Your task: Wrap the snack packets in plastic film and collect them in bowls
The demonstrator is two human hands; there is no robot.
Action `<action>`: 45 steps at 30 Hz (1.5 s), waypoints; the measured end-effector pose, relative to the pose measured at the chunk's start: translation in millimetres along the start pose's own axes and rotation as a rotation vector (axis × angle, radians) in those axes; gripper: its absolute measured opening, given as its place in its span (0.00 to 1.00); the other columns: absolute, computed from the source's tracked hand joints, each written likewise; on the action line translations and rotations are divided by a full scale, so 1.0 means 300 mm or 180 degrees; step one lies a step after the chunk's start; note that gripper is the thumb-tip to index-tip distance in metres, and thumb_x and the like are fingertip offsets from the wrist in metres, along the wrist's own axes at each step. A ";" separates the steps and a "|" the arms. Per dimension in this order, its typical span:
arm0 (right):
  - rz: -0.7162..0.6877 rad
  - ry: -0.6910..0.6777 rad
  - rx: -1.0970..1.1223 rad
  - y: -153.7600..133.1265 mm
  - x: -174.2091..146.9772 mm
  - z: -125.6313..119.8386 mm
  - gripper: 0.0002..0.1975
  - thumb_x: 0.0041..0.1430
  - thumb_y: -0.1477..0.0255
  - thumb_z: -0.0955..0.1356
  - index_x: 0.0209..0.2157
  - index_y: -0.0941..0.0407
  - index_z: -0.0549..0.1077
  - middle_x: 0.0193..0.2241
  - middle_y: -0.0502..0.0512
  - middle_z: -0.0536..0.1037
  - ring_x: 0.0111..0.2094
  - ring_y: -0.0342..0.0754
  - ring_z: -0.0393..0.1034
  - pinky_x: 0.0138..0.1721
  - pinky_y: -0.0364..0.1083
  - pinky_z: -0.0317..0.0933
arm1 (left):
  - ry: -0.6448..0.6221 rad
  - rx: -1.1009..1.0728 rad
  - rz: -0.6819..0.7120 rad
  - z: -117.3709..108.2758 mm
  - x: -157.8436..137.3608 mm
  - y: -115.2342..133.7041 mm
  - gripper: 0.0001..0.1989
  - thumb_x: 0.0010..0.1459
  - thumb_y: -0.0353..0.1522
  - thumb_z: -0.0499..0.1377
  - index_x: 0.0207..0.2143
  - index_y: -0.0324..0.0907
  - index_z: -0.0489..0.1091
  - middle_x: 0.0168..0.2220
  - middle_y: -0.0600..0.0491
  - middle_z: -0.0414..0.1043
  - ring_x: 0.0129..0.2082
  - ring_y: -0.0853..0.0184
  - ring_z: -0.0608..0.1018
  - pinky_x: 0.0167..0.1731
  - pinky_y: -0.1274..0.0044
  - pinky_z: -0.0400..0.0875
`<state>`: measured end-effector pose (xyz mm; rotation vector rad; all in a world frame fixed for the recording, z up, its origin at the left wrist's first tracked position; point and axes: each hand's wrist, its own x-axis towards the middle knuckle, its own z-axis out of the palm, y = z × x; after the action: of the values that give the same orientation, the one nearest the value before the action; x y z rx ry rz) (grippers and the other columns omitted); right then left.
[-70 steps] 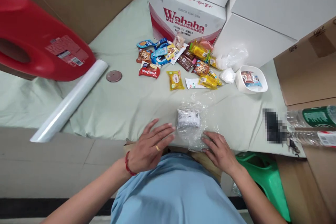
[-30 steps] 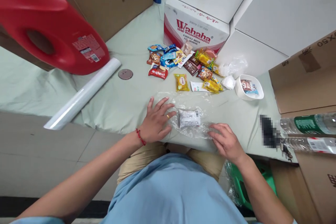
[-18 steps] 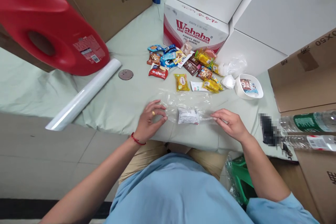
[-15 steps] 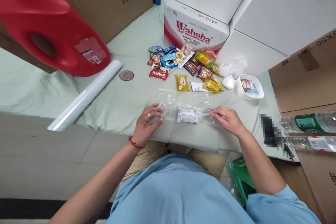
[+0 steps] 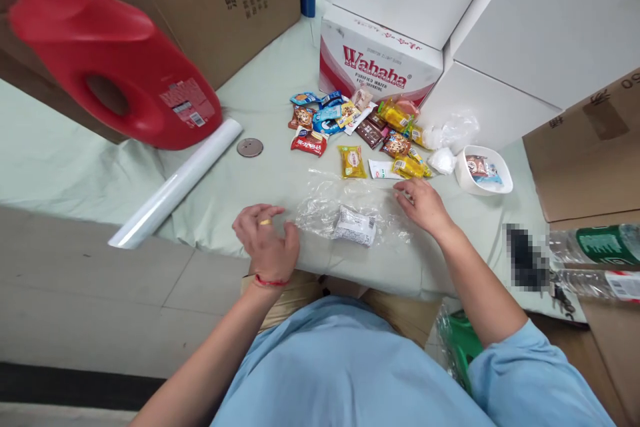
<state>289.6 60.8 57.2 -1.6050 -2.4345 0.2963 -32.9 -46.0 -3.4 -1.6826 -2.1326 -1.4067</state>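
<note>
A small white printed snack packet [image 5: 356,225] lies on a crumpled sheet of clear plastic film [image 5: 320,203] near the table's front edge. My left hand [image 5: 267,241], slightly blurred, is left of the film, its fingers bent and thumb apart, holding nothing. At the film's upper right side is my right hand [image 5: 424,205], fingers curved and apart. Whether its fingertips touch the film I cannot make out. Just beyond the film lie a yellow snack packet [image 5: 353,162] and a white packet [image 5: 384,169].
Mixed snacks [image 5: 327,113] are heaped before a Wahaha box [image 5: 375,70]. A white bowl [image 5: 467,180] holds wrapped snacks, beside bunched clear plastic [image 5: 457,130]. Leftward are a film roll [image 5: 175,183], a round metal disc [image 5: 250,147] and a red jug [image 5: 150,73]. Bottles [image 5: 600,245] lie right.
Both hands have let go of the plastic film. My left hand has moved left, away from it; my right hand has shifted slightly up. The camera view has shifted a little.
</note>
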 end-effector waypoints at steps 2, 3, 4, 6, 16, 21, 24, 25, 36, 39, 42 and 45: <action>-0.0133 -0.0092 -0.0069 -0.031 0.053 -0.003 0.16 0.69 0.67 0.64 0.50 0.58 0.78 0.46 0.64 0.79 0.49 0.59 0.69 0.52 0.52 0.62 | 0.0237 -0.0183 0.0588 -0.041 -0.018 0.058 0.11 0.56 0.25 0.59 0.41 0.43 0.74 0.42 0.45 0.74 0.50 0.55 0.74 0.54 0.61 0.64; -0.0175 -0.0219 -0.0094 -0.050 0.080 0.005 0.17 0.69 0.67 0.65 0.52 0.58 0.78 0.47 0.64 0.78 0.50 0.59 0.68 0.53 0.53 0.61 | 0.0154 -0.0315 0.0944 -0.056 -0.029 0.090 0.12 0.57 0.23 0.58 0.42 0.44 0.75 0.40 0.48 0.75 0.48 0.57 0.75 0.52 0.63 0.65; -0.0192 -0.0372 -0.0136 -0.069 0.105 0.019 0.17 0.69 0.66 0.65 0.54 0.58 0.77 0.49 0.64 0.78 0.51 0.59 0.67 0.54 0.52 0.60 | -0.0069 -0.0428 0.1282 -0.064 -0.040 0.122 0.15 0.57 0.23 0.58 0.44 0.45 0.75 0.40 0.49 0.78 0.47 0.59 0.76 0.50 0.65 0.65; -0.0159 -0.0640 -0.0267 -0.105 0.149 0.057 0.21 0.67 0.64 0.68 0.57 0.59 0.75 0.51 0.65 0.77 0.52 0.59 0.66 0.54 0.52 0.60 | -0.0689 -0.0457 0.1748 -0.059 -0.060 0.174 0.19 0.60 0.23 0.58 0.51 0.48 0.76 0.45 0.51 0.81 0.47 0.61 0.77 0.48 0.67 0.63; -0.0225 -0.0748 0.1155 -0.134 0.138 0.042 0.09 0.63 0.69 0.67 0.37 0.58 0.77 0.30 0.50 0.71 0.32 0.46 0.65 0.38 0.43 0.59 | -0.1746 0.0163 0.1774 0.039 -0.089 0.190 0.17 0.68 0.29 0.55 0.55 0.46 0.77 0.57 0.51 0.79 0.42 0.59 0.76 0.38 0.63 0.61; -0.1159 -0.0947 0.0817 -0.234 -0.037 0.001 0.14 0.68 0.75 0.62 0.49 0.54 0.76 0.39 0.55 0.72 0.38 0.47 0.68 0.40 0.43 0.60 | -0.1885 -0.0073 0.1549 0.047 -0.091 0.189 0.17 0.66 0.28 0.56 0.53 0.46 0.78 0.55 0.50 0.80 0.42 0.58 0.77 0.39 0.62 0.64; -0.1112 -0.1250 0.0210 -0.274 -0.122 0.040 0.22 0.68 0.78 0.61 0.60 0.51 0.71 0.42 0.56 0.72 0.36 0.48 0.67 0.36 0.43 0.58 | -0.2062 -0.0657 0.1171 0.052 -0.083 0.152 0.17 0.64 0.26 0.55 0.48 0.47 0.79 0.52 0.51 0.81 0.44 0.58 0.78 0.42 0.63 0.68; -0.1047 -0.1246 0.0048 -0.278 -0.141 0.056 0.24 0.69 0.79 0.61 0.63 0.50 0.68 0.42 0.56 0.72 0.36 0.48 0.66 0.36 0.43 0.57 | -0.2048 -0.0951 0.0953 0.051 -0.075 0.133 0.16 0.63 0.26 0.54 0.46 0.47 0.79 0.51 0.51 0.82 0.45 0.59 0.79 0.45 0.63 0.70; -0.0697 -0.1158 -0.0369 -0.342 -0.178 0.081 0.27 0.70 0.78 0.62 0.65 0.41 0.69 0.41 0.56 0.73 0.37 0.50 0.65 0.34 0.44 0.53 | -0.1656 -0.0174 -0.0884 0.112 0.063 0.040 0.25 0.67 0.49 0.51 0.51 0.38 0.71 0.66 0.34 0.65 0.72 0.44 0.57 0.67 0.47 0.51; -0.0673 -0.1120 -0.0311 -0.347 -0.173 0.079 0.25 0.70 0.77 0.63 0.63 0.41 0.70 0.41 0.56 0.72 0.37 0.51 0.65 0.33 0.45 0.53 | -0.1865 -0.0052 -0.0628 0.125 0.051 0.076 0.17 0.57 0.45 0.63 0.40 0.41 0.74 0.63 0.35 0.68 0.69 0.40 0.61 0.65 0.46 0.56; -0.0685 -0.1077 -0.0156 -0.342 -0.175 0.095 0.23 0.70 0.77 0.63 0.60 0.42 0.73 0.41 0.56 0.72 0.38 0.50 0.64 0.35 0.45 0.54 | -0.1759 -0.0500 -0.0593 0.100 0.037 0.133 0.04 0.54 0.33 0.61 0.32 0.43 0.72 0.45 0.44 0.76 0.49 0.55 0.79 0.51 0.61 0.74; -0.0687 -0.0944 0.0124 -0.332 -0.188 0.119 0.20 0.70 0.78 0.62 0.56 0.47 0.76 0.40 0.56 0.72 0.39 0.51 0.64 0.37 0.45 0.58 | -0.1965 -0.1027 -0.0444 0.064 0.011 0.214 0.06 0.58 0.29 0.57 0.35 0.43 0.74 0.37 0.50 0.77 0.37 0.64 0.79 0.39 0.71 0.76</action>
<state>213.8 -31.5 47.2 -1.3477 -2.7722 0.5763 26.1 -32.1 25.6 -2.3896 -2.4574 -1.4714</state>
